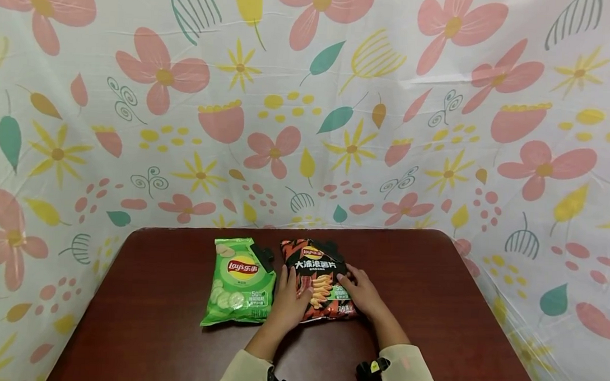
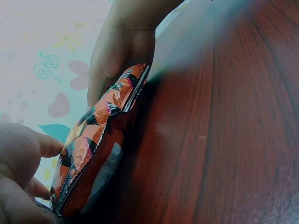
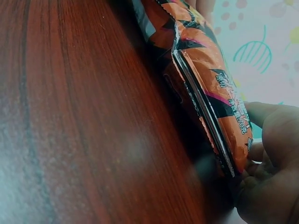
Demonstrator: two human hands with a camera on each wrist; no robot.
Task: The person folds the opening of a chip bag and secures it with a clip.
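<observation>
A black and orange-red bag of Lay's potato chips [image 1: 319,286] lies face up on the table, its lower seam toward the person. My left hand [image 1: 290,302] grips its left side, the thumb over the front; in the left wrist view the left fingers [image 2: 44,144] meet the bag's edge. On the opposite side my right hand [image 1: 364,290] holds the right edge, and in the right wrist view its thumb and curled fingers [image 3: 275,144] are against the bag [image 3: 210,70]. A black clip [image 1: 328,249] sits across the bag's upper right corner.
Left of the held bag lies a green Lay's chip bag [image 1: 243,286], close to my left hand, with a black clip [image 1: 263,257] on its upper right corner. The dark red wooden table [image 1: 145,297] meets a flower-patterned cloth [image 1: 279,201] at its back and sides.
</observation>
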